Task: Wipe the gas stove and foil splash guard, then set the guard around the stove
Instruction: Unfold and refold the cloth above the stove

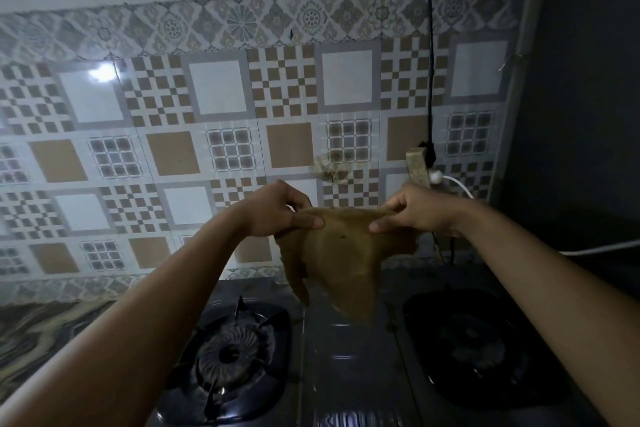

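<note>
A brownish-yellow cloth [341,263] hangs in the air above the gas stove [349,357], stretched between both hands. My left hand [280,211] pinches its upper left edge and my right hand [415,210] pinches its upper right edge. The cloth's lower corners droop over the steel middle of the stove. The stove has a left burner [230,354] with a black pan support and a darker right burner [479,348]. No foil splash guard shows in this view.
A patterned tiled wall [221,135] rises right behind the stove. A black cable [430,45] hangs down to a power strip [419,166] with a white plug and cord [588,248]. A marbled countertop [41,333] lies at left; a dark wall [588,114] stands at right.
</note>
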